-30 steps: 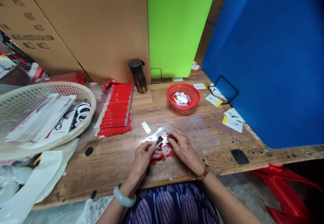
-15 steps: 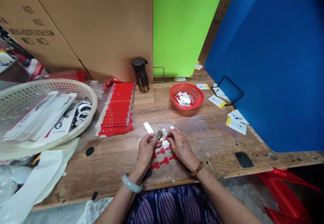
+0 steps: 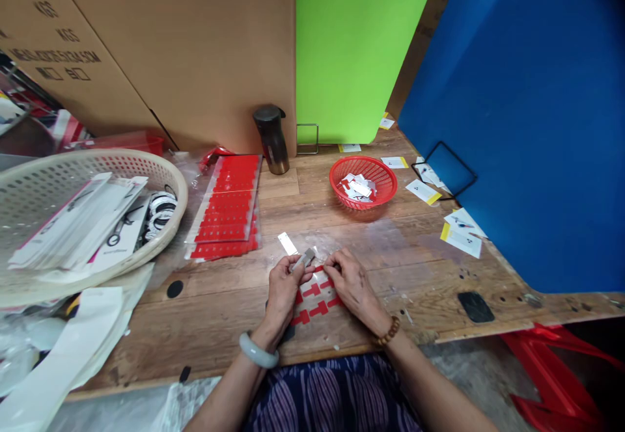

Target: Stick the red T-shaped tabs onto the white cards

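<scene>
Near the front edge of the table (image 3: 209, 328), the left hand (image 3: 284, 285) pinches a small gray strip (image 3: 306, 258); the right hand (image 3: 352, 283) has its fingertips close together at the red shapes (image 3: 319, 308), but I can't quite tell if they grip one. White pieces (image 3: 360, 189) in the red basket (image 3: 385, 175), toward the back edge, may be done; the shapes and red sheets (image 3: 229, 201) look left to do.

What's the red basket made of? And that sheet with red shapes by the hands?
Red basket: probably plastic, slightly shiny, because its sides have moulded-looking holes.
Sheet: looks like clear, glossy plastic film; the wooden table shows between its red shapes.
</scene>
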The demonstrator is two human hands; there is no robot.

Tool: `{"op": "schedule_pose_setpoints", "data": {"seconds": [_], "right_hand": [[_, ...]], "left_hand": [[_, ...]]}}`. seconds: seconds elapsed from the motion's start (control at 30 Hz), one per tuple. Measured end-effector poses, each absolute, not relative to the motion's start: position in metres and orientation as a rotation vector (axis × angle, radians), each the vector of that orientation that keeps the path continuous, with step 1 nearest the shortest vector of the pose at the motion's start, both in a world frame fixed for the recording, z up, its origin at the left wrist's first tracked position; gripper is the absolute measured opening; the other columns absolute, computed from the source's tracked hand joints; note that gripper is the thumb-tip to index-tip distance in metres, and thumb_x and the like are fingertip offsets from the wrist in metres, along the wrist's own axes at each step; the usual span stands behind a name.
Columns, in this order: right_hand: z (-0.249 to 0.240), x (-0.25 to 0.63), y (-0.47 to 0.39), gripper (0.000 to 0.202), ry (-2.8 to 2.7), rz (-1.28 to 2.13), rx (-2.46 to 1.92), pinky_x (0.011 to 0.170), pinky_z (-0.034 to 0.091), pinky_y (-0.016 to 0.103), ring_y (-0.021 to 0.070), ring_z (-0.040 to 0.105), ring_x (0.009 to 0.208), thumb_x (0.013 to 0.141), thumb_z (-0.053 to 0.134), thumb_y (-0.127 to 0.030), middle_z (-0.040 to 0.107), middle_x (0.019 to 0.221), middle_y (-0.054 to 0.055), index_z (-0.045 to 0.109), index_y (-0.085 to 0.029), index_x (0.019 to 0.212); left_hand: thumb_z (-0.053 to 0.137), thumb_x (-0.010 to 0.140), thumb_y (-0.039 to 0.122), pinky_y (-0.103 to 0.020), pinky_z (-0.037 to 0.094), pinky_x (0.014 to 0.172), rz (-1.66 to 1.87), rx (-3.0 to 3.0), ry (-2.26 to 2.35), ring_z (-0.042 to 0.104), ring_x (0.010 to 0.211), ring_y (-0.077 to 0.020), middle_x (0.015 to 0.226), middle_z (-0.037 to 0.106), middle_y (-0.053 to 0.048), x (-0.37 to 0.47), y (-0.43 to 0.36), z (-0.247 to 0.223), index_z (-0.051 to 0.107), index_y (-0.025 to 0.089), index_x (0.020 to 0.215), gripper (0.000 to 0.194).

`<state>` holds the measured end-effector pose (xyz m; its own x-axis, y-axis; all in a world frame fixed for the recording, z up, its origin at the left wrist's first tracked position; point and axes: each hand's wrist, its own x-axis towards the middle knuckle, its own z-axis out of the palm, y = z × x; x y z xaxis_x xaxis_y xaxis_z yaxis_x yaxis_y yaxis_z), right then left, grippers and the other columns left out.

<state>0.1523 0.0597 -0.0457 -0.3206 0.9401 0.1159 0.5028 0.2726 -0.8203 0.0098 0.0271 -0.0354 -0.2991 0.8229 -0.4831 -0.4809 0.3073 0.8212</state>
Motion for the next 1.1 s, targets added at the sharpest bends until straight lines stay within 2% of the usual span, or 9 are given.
{"op": "schedule_pose_setpoints", "data": {"seconds": [0.13,0.23,0.4,0.53,0.67,0.77,0.9,1.1], "right_hand": [[-0.039,0.159,0.055,0.015,-1.952,1.016,-1.223,0.072,0.039,0.03,0.0175,0.048,0.079,0.085,0.048,-0.013,0.052,0.079,0.002,0.051,-0.02,0.072],[-0.033,0.165,0.054,0.015,-1.966,1.107,-1.149,0.075,0.039,0.031,0.017,0.049,0.08,0.085,0.048,-0.013,0.052,0.081,0.002,0.051,-0.02,0.072],[-0.029,0.177,0.056,0.01,-1.849,1.302,-1.038,0.077,0.041,0.03,0.0161,0.05,0.081,0.086,0.051,-0.021,0.055,0.084,0.002,0.052,-0.02,0.076],[-0.025,0.182,0.053,0.008,-1.645,1.431,-1.075,0.075,0.043,0.029,0.0159,0.053,0.079,0.082,0.058,-0.027,0.057,0.082,0.001,0.054,-0.02,0.082],[-0.016,0.18,0.046,0.012,-1.478,1.404,-1.213,0.067,0.042,0.027,0.0145,0.052,0.071,0.078,0.062,-0.028,0.055,0.074,-0.002,0.053,-0.021,0.075],[-0.009,0.179,0.041,0.009,-1.522,1.343,-1.215,0.067,0.042,0.027,0.0145,0.054,0.071,0.078,0.061,-0.025,0.056,0.074,-0.002,0.054,-0.021,0.074],[-0.003,0.18,0.037,0.007,-1.589,1.284,-1.226,0.065,0.041,0.026,0.0138,0.053,0.068,0.078,0.059,-0.021,0.057,0.071,-0.003,0.055,-0.021,0.073],[-0.003,0.182,0.034,0.008,-1.599,1.276,-1.224,0.064,0.04,0.024,0.0127,0.053,0.067,0.078,0.059,-0.018,0.056,0.07,-0.004,0.053,-0.021,0.073]], "left_hand": [[0.074,0.069,0.015,-0.019,0.054,0.059,1.311,0.288,1.326,0.068,0.06,-0.0126,0.071,0.07,-0.005,0.008,0.03,-0.034,0.06,0.011,0.084,0.021],[0.07,0.072,0.009,-0.019,0.055,0.059,1.303,0.252,1.317,0.068,0.061,-0.0123,0.072,0.07,-0.005,0.007,0.031,-0.033,0.058,0.011,0.084,0.017],[0.068,0.073,0.007,-0.018,0.055,0.06,1.285,0.228,1.311,0.067,0.057,-0.0106,0.066,0.069,-0.005,0.006,0.031,-0.031,0.058,0.011,0.086,0.017],[0.067,0.071,0.002,-0.017,0.055,0.058,1.226,0.227,1.288,0.066,0.053,-0.0102,0.064,0.069,-0.005,0.006,0.027,-0.025,0.059,0.009,0.089,0.021],[0.065,0.07,-0.002,-0.019,0.057,0.064,1.108,0.244,1.224,0.07,0.062,-0.0146,0.071,0.073,-0.009,0.01,0.017,-0.012,0.059,0.009,0.096,0.03],[0.064,0.069,-0.003,-0.02,0.057,0.069,1.024,0.237,1.198,0.072,0.069,-0.017,0.075,0.074,-0.013,0.015,0.009,0.001,0.058,0.008,0.099,0.032],[0.065,0.069,-0.001,-0.021,0.057,0.07,0.975,0.238,1.192,0.072,0.071,-0.018,0.076,0.074,-0.012,0.02,0.004,0.013,0.058,0.008,0.103,0.036],[0.071,0.067,0.003,-0.02,0.057,0.068,0.956,0.264,1.174,0.072,0.07,-0.0171,0.081,0.074,-0.012,0.027,0.001,0.017,0.06,0.008,0.098,0.033]]}}
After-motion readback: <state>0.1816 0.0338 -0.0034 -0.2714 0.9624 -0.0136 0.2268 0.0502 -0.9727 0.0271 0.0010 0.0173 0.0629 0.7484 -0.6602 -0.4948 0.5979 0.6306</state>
